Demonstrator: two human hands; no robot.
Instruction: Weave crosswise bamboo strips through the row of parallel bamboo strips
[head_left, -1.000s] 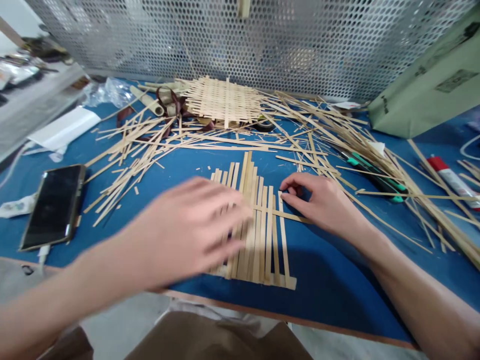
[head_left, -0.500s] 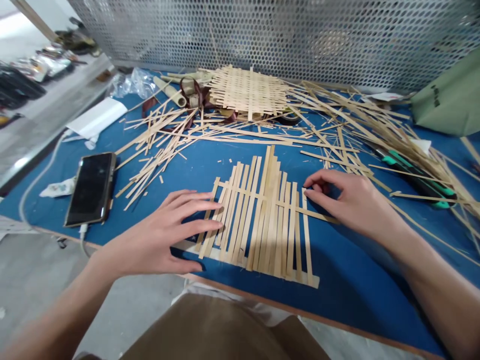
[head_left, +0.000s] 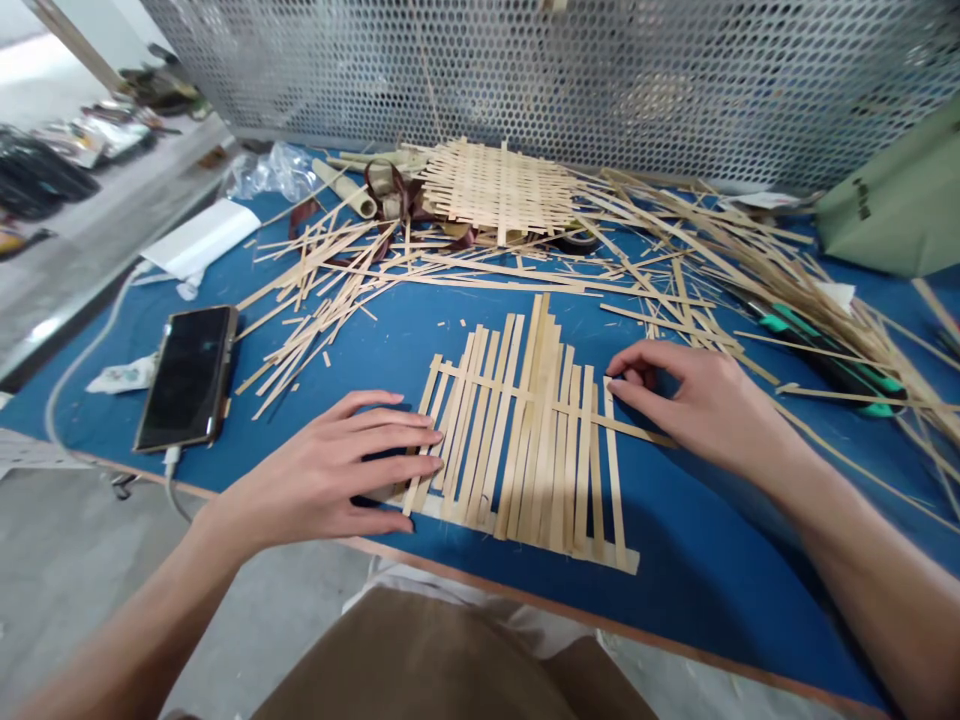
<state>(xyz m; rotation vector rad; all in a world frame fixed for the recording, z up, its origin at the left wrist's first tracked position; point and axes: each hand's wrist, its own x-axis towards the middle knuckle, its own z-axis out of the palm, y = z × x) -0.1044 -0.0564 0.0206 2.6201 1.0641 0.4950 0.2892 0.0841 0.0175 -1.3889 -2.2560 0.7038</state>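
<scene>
The left hand (head_left: 322,470) is lying spread over the left side of a row of flat, pale wooden strips (head_left: 541,450) at the near middle of the blue worktop (head_left: 360,350), while the right hand (head_left: 694,400) is pinching the far tip of the slim, pale rightmost strip (head_left: 616,490). Any sideways tug would be risking skewed spacing (the far ends are looking loose), and the worktop's brown near edge (head_left: 525,596) is running close by, with more open room rightward.

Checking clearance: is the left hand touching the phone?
Apart. The head view shows a blue gap of table between the left hand and the phone.
</scene>
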